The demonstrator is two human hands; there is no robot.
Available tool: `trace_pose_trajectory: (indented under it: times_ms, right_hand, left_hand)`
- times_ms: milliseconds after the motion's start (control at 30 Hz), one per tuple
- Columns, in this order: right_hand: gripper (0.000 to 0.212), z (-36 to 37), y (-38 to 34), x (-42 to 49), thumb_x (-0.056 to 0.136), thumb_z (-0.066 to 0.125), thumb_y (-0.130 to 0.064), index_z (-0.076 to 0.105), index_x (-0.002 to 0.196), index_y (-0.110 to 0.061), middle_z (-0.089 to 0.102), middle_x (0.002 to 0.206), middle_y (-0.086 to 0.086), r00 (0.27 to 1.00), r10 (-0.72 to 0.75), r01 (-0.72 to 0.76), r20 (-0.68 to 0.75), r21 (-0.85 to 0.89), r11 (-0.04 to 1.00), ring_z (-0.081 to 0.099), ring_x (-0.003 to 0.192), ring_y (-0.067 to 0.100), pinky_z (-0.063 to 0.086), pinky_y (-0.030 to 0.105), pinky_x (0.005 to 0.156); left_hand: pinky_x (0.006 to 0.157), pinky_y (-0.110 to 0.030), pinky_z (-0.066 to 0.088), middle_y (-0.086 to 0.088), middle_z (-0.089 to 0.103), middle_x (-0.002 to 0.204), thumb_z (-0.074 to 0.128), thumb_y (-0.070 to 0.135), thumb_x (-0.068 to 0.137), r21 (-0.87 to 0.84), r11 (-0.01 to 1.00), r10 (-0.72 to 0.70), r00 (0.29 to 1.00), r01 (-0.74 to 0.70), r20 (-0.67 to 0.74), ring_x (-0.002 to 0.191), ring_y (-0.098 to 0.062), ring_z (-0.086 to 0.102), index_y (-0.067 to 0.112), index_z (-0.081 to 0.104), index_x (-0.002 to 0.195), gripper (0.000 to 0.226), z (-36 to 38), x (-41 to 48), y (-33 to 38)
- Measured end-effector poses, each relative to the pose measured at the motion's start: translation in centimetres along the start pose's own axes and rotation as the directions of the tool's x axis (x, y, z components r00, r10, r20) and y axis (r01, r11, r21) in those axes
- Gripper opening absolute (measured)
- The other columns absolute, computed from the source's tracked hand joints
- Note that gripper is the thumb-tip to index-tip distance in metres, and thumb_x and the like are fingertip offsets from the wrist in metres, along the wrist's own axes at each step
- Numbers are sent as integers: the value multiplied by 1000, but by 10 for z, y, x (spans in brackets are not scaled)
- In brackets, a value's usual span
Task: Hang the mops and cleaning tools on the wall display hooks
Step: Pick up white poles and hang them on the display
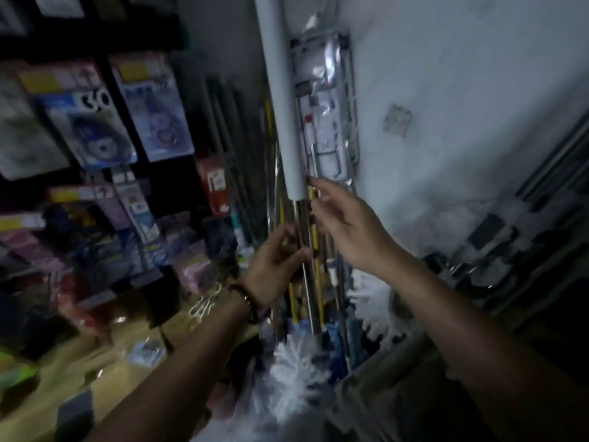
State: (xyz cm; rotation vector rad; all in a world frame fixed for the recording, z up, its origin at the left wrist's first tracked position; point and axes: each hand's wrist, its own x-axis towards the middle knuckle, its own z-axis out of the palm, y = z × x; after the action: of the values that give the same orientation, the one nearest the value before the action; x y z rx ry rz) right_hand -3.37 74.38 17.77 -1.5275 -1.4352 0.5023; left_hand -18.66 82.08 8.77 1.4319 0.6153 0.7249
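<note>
Before the mop poles (308, 282), grey tube (279, 90)

A single wide-angle view comes from the person's head and faces forward and down along both forearms. It sits close in: the left hand (277, 260) and right hand (347, 228) fill the centre, at the mop handles (310, 291) that stand against the white wall (446, 90). A display rack (110, 87) bends away along the left edge. The picture is dim and blurred.
</note>
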Motion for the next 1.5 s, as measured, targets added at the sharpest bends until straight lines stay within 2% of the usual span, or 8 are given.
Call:
trace_pose_trajectory:
  times_ms: [200, 467, 633, 767, 967, 1133, 1300, 1500]
  right_hand:
    - [46, -49, -51, 18, 105, 60, -32, 50, 149, -43, 76, 109, -5, 986, -11, 13, -167, 10, 1000, 74, 100, 16, 63, 54, 88]
    - [37, -92, -109, 29, 104, 65, -20, 57, 140, -26, 78, 97, 12, 922, 35, 16, -385, 130, 991, 79, 79, 30, 61, 33, 59]
    - [33, -110, -129, 27, 98, 74, -26, 63, 127, -35, 80, 89, 6, 830, -21, 34, -557, 13, 999, 79, 80, 22, 65, 55, 72]
    - [43, -126, -148, 24, 98, 72, -28, 61, 137, -44, 79, 85, 5, 740, -101, 45, -665, -100, 994, 78, 80, 19, 65, 48, 76]
    - [65, -193, -193, 18, 90, 81, -27, 54, 133, -67, 72, 78, 1, 599, -244, 77, -763, -248, 966, 74, 71, 16, 61, 37, 65]
    - [89, -248, -223, 18, 91, 81, -27, 27, 151, -63, 67, 69, -16, 577, -233, 8, -782, -280, 960, 69, 66, 3, 55, 27, 66]
    - [92, -294, -243, 18, 86, 85, -28, 32, 160, -47, 70, 64, -2, 557, -252, -12, -791, -310, 951, 70, 62, 7, 64, 33, 68]
    - [92, -316, -264, 15, 84, 86, -39, 31, 158, -50, 63, 59, -11, 544, -309, -30, -780, -386, 922, 69, 63, 4, 65, 30, 64]
  left_hand:
    - [73, -56, 41, -21, 76, 107, 58, 13, 104, -39, 999, 43, 946, -32, 320, 85, -39, 61, 0, 41, 130, 33, 13, 26, 51]
    - [91, -49, 57, -22, 67, 124, 54, 19, 106, -79, 994, -12, 795, 75, 607, 112, -45, 70, 16, 54, 141, 36, 32, 52, 102]
    - [97, -59, 56, -23, 64, 125, 68, 15, 98, -143, 983, 171, 844, -113, 508, 104, -44, 73, 15, 61, 131, 34, 59, 66, 155]
    - [78, -59, 62, -13, 73, 106, 73, 5, 91, -259, 937, 323, 866, -235, 383, 82, -46, 76, 39, 68, 114, 41, 89, 69, 208]
    - [73, -56, 64, -9, 77, 91, 70, 3, 94, -239, 880, 475, 780, -411, 407, 73, -37, 78, 44, 68, 127, 52, 136, 72, 275]
    - [65, -54, 64, -7, 76, 87, 65, 7, 99, -187, 852, 518, 738, -488, 433, 68, -35, 77, 47, 63, 134, 53, 180, 79, 321]
    - [62, -61, 62, -11, 73, 92, 59, 11, 103, -207, 860, 505, 726, -466, 466, 71, -45, 73, 55, 68, 122, 49, 217, 79, 358]
    - [62, -58, 63, -8, 75, 90, 55, 13, 104, -263, 843, 537, 710, -469, 456, 68, -39, 74, 51, 71, 120, 44, 233, 77, 379]
